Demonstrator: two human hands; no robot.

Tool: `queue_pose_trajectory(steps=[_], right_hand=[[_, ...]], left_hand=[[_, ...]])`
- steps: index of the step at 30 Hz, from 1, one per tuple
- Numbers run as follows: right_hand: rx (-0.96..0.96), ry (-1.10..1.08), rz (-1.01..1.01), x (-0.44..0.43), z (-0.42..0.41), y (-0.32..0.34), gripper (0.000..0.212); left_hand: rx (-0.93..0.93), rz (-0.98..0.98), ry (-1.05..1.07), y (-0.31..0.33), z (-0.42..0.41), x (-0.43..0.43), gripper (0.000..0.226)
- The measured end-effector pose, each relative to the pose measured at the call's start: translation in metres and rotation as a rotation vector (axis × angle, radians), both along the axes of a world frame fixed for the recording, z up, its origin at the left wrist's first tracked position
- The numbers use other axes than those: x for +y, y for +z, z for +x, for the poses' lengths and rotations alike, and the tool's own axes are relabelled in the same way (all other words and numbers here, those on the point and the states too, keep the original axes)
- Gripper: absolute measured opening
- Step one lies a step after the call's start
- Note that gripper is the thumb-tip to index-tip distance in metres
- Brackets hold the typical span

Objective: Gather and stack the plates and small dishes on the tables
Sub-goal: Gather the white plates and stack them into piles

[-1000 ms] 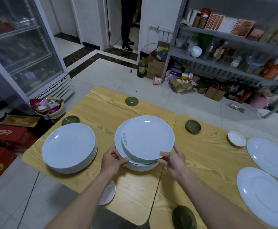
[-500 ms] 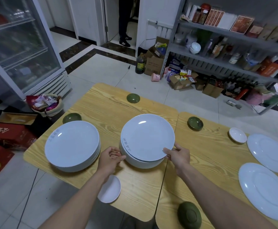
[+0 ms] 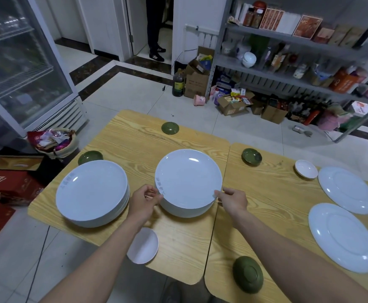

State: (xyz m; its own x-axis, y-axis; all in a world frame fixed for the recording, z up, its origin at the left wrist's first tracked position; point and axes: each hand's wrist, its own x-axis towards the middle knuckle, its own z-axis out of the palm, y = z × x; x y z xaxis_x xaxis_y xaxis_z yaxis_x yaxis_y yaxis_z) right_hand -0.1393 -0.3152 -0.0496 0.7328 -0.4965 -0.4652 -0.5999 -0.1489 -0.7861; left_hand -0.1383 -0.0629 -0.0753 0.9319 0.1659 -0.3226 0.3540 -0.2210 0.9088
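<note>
1. The left hand (image 3: pixel 144 201) is seen curled against the near left rim of the middle stack (image 3: pixel 188 178), fingers bent round its edge. The right hand (image 3: pixel 233 201) is pinched on the near right rim, thumb on top
2. The middle stack is found on the left table (image 3: pixel 135 145), close to the seam with the right table (image 3: pixel 266 193). It sits just beside the left stack (image 3: pixel 91 193) but apart from it
3. The glazed white plates are judged stiff, smooth and breakable, and heavy once piled. A hold low on both sides, under the bottom plate, is called for, since a top rim alone could slide
4. Two large flat plates (image 3: pixel 345 189), small white dishes (image 3: pixel 306 169) and green dishes (image 3: pixel 251 157) are left ungathered
5. The dishes are judged light enough to be pinched by the rim with one hand; the wide plates are better supported from beneath
</note>
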Motion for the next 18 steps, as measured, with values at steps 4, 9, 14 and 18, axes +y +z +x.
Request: queue_pose_trajectory(steps=[4,9,14,18], right_hand=[[-0.053,0.416,-0.413,-0.022,-0.015,0.017,0.055],[0.129,0.865,-0.971,-0.079,-0.036,0.041,0.077],[0.201,0.798,-1.075,-0.158,-0.084,0.066,0.079],[0.193,0.716,-1.116,-0.229,-0.133,0.084,0.08]], left_hand=[[-0.255,0.362,-0.312,0.031,0.001,-0.033,0.01],[-0.393,0.894,-0.797,0.054,-0.002,-0.107,0.053],[-0.452,1.024,-0.906,0.074,-0.029,-0.194,0.061],[-0.515,1.077,-0.894,0.092,-0.06,-0.271,0.063]])
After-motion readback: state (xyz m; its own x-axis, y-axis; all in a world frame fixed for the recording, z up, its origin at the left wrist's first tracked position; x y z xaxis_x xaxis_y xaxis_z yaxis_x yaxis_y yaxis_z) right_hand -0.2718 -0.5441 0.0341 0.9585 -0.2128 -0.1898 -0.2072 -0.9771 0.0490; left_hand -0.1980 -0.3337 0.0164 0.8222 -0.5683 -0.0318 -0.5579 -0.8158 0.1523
